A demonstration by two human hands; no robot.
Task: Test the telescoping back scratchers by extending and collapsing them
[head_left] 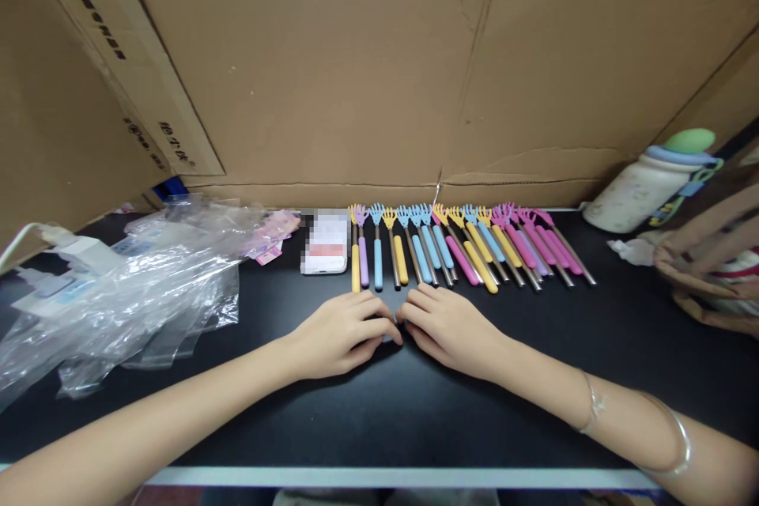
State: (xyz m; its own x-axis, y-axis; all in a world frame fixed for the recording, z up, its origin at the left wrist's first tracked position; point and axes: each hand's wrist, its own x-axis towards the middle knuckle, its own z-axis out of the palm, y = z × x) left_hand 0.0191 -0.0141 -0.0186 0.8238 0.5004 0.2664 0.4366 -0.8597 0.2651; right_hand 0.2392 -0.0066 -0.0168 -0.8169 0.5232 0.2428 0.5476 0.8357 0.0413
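Back scratchers (pixel 481 267) with shiny metal rods (pixel 587 272)

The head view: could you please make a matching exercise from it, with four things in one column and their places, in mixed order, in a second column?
1. heap of crumpled transparent plastic bags
2. white bottle with a green top
3. white rectangular phone with a lit screen
4. row of multicoloured claw-headed sticks with metal rods

A. between the bags and the sticks
B. between the phone and the bottle, beyond the bare right hand
C. at the far right, near the brown cardboard wall
D. at the far left of the black table

Right pairs: 1-D, 2-C, 3-A, 4-B
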